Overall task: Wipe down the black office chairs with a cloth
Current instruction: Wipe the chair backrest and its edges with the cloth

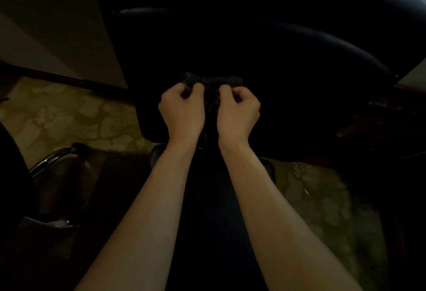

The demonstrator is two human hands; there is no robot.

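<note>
Scene: very dim room, seen from the person's head looking down at both bare forearms reaching fwd.
Left hand (182,108): knuckles up, fingers (197,88) curled, pinching the near edge of the cloth.
Right hand (238,108): same pose just beside the left; fingers curled, gripping the cloth's near edge. The two hands are close but apart, w/ a narrow gap between them.
Cloth (213,82): small, dark, textured, bunched into a short band stretched across both hands' fingertips, in front of the chair.
Black office chair (230,37): large dark mass filling the top and centre of the view, directly behind the cloth; padded surface w/ a faint sheen at upper right. Whether the cloth touches it can't be told in this light.
Chair base (49,160): shiny chrome leg at lower left, belonging to another seat at the left edge.
Floor: carpet (69,118) w/ a pale leafy pattern, visible left and right of the arms.
Wall (46,25): plain, pale, upper left.
</note>
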